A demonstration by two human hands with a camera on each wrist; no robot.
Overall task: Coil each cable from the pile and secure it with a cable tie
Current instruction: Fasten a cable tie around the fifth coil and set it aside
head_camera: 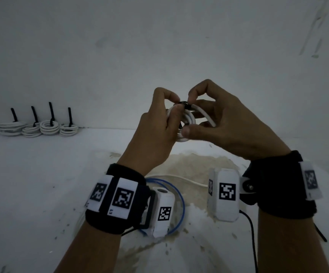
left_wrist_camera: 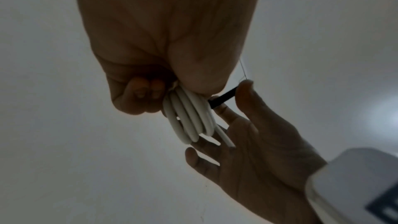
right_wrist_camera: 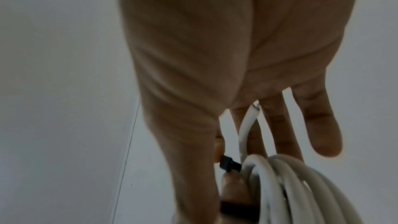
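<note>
So the white cable coil [head_camera: 185, 123] is up in the air, middle of the head view, held between both my hands above the table [head_camera: 41, 174]. There's a black cable tie [head_camera: 184, 105] wrapped over the top of the loops. My left hand [head_camera: 159, 123] has its fingers curled round the left side of the coil, thumb and forefinger pinching at the tie. My right hand [head_camera: 218, 123] pinches the tie from the other side with thumb and forefinger, the other fingers spread loosely behind the coil; the loose cable end [head_camera: 207, 120] sticks out across them.

The left wrist view shows the tie's strap [left_wrist_camera: 223, 99] running from the loops to my right fingertips.

Lower middle of the head view, a blue cable [head_camera: 181, 201] loops on the table, partly behind my left wrist, with a white cable [head_camera: 187, 181] just beside it. Over at the left, against the wall [head_camera: 159, 36], four finished coils [head_camera: 38, 128] sit in a row, each with a black tie tail sticking up.
</note>
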